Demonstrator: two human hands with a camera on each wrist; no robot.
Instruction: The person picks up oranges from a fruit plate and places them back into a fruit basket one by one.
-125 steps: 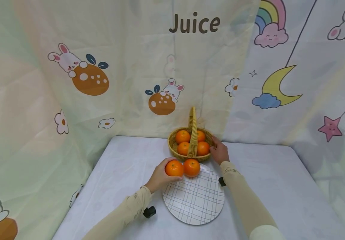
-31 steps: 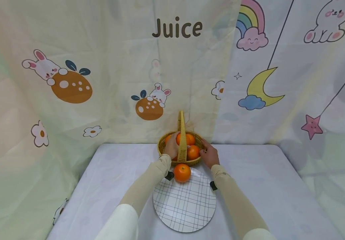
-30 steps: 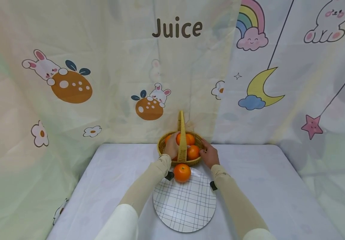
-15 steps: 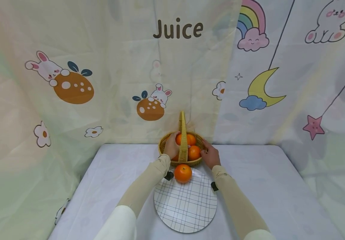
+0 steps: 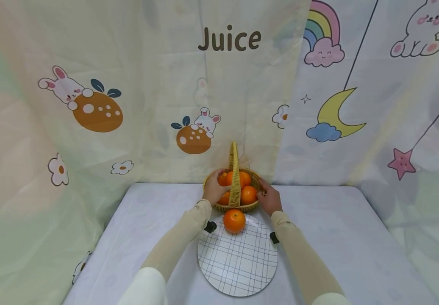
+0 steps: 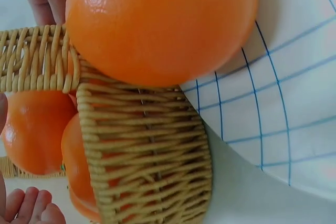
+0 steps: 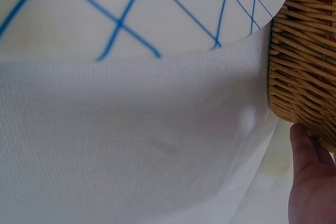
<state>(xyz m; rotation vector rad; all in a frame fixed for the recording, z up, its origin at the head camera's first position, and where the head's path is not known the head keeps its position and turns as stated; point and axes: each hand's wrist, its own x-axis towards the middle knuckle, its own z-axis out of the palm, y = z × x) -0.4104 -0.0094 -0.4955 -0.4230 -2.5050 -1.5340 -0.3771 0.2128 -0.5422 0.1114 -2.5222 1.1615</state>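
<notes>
A yellow wicker basket (image 5: 248, 208) with an upright handle holds several oranges (image 5: 248, 195). Over its left side is my left hand (image 5: 213, 189), beside the oranges; in the left wrist view its fingers (image 6: 32, 203) look loosely bent, with nothing between them and the thumb. My right hand (image 5: 270, 199) holds the basket's right rim, and the right wrist view has its fingers (image 7: 300, 142) against the wicker wall. One more orange (image 5: 234, 221) sits at the far edge of a round white plate (image 5: 238, 262) with a blue grid, just in front of the basket.
A white cloth covers the table (image 5: 330, 237). Right behind the basket hangs a printed curtain (image 5: 158, 127), which also closes off both sides. The plate lies between the two forearms.
Around four seconds ago my left hand gripped an orange above the plate; that orange is now in the basket. Over the last half second this hand draws slightly left, off the oranges.
</notes>
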